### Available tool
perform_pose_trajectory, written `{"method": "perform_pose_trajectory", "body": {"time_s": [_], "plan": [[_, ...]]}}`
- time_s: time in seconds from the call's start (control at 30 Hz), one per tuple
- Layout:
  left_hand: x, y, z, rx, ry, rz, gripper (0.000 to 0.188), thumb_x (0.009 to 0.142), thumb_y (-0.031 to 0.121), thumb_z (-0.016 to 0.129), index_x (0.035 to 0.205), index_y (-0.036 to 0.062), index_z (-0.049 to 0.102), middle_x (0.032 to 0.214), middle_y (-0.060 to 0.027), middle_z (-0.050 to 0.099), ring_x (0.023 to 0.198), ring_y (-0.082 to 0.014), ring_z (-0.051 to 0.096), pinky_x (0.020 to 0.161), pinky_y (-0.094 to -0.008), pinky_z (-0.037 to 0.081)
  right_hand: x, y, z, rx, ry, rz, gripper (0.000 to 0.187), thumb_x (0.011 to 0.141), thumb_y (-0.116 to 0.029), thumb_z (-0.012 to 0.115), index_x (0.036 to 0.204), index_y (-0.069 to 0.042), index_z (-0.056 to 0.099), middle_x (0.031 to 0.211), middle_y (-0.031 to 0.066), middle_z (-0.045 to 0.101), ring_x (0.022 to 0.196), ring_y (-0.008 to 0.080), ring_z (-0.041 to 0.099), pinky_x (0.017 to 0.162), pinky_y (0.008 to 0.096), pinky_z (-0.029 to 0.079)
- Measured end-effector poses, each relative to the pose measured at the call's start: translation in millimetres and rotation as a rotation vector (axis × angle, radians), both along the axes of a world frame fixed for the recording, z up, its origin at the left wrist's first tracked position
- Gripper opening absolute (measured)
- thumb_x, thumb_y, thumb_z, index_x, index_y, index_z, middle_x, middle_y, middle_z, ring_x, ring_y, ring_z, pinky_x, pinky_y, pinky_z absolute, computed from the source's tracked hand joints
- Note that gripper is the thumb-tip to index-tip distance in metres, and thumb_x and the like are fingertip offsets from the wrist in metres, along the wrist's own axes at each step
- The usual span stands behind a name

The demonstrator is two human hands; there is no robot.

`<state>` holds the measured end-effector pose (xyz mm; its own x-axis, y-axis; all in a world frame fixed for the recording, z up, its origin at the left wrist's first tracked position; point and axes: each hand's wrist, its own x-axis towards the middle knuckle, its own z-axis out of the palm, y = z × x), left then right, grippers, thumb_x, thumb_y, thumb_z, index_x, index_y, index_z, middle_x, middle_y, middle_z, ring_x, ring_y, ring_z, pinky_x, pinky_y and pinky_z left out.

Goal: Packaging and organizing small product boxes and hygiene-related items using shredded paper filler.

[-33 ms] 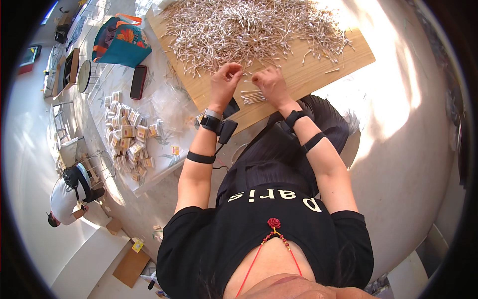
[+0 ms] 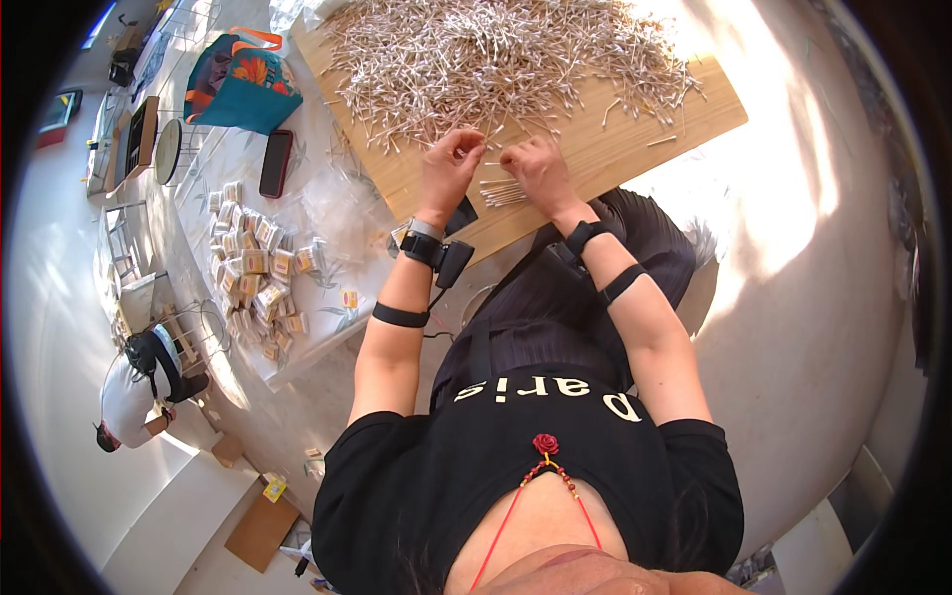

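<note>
A large heap of cotton swabs [image 2: 476,59] covers the far part of a wooden board [image 2: 615,144]. At its near edge is my left hand [image 2: 451,169], thumb and fingertips curled together in a pinch; anything between them is too small to make out. Close by on the right, my right hand [image 2: 540,174] is closed too, fingers bent downward. A thin swab-like tip shows just left of its fingertips, but whether it is gripped cannot be told. Under and beside that hand lies a small row of cotton swabs [image 2: 504,193], side by side.
To the left, a pile of small packed boxes [image 2: 253,263] lies beside clear plastic bags [image 2: 342,208] on a covered table. Beyond them are a dark phone [image 2: 277,164] and a teal bag [image 2: 248,94] with orange handles. Another person [image 2: 139,392] is at the far left.
My left hand has shifted very slightly toward me. Both hands keep their pinched shape, and the swabs look the same.
</note>
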<state>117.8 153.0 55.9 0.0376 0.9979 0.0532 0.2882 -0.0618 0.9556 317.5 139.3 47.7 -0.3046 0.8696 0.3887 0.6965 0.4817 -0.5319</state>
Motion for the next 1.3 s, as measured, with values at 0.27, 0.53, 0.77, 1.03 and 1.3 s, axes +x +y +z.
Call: {"method": "perform_pose_trajectory", "body": {"time_s": [0.27, 0.53, 0.77, 1.03, 1.3], "plan": [[2.4, -13.1, 2.0, 0.231, 0.324, -0.041, 0.012, 0.089, 0.006, 0.078, 0.1, 0.0049, 0.075, 0.091, -0.0085, 0.075, 0.081, -0.0227, 0.069, 0.076, -0.0341, 0.055, 0.2, -5.2, -7.1, -0.033, 0.023, 0.06, 0.01, 0.087, -0.016, 0.076, 0.096, -0.012, 0.072, 0.09, 0.0062, 0.074, 0.09, 0.0289, 0.066, 0.085, 0.0418, 0.051], [9.7, -13.8, 3.5, 0.249, 0.47, -0.104, 0.011, 0.087, 0.008, 0.075, 0.098, 0.0072, 0.074, 0.095, -0.0087, 0.075, 0.093, -0.0306, 0.068, 0.085, -0.0421, 0.053, 10.6, -6.8, -3.6, -0.269, 0.232, -0.008, 0.013, 0.09, -0.011, 0.075, 0.102, -0.006, 0.072, 0.093, 0.013, 0.072, 0.093, 0.0366, 0.066, 0.089, 0.0453, 0.052], [14.0, -15.9, -0.4, 0.266, 0.531, -0.116, 0.011, 0.087, 0.009, 0.075, 0.098, 0.008, 0.075, 0.1, -0.007, 0.075, 0.098, -0.0305, 0.067, 0.088, -0.0412, 0.054, 26.1, -3.1, 1.3, -0.092, -0.011, 0.026, 0.014, 0.086, -0.01, 0.076, 0.1, -0.008, 0.072, 0.103, 0.0089, 0.068, 0.103, 0.0322, 0.063, 0.091, 0.0426, 0.052], [17.0, -21.2, -8.4, 0.34, 0.597, -0.172, 0.008, 0.087, 0.009, 0.074, 0.095, 0.01, 0.075, 0.098, -0.0068, 0.072, 0.099, -0.0311, 0.065, 0.09, -0.0425, 0.053, 32.5, -3.2, -2.1, -0.098, -0.049, 0.058, 0.011, 0.087, -0.01, 0.075, 0.097, -0.008, 0.071, 0.102, 0.0088, 0.067, 0.104, 0.032, 0.063, 0.089, 0.0431, 0.051], [8.7, -33.8, -5.2, 0.311, 0.624, -0.238, 0.008, 0.088, 0.009, 0.073, 0.095, 0.0099, 0.076, 0.096, -0.0083, 0.071, 0.099, -0.0318, 0.065, 0.088, -0.0432, 0.051, 16.7, -1.0, -4.2, -0.097, -0.046, -0.071, 0.007, 0.092, -0.018, 0.073, 0.095, -0.012, 0.073, 0.099, 0.0043, 0.069, 0.103, 0.0281, 0.064, 0.091, 0.0431, 0.048]]}}
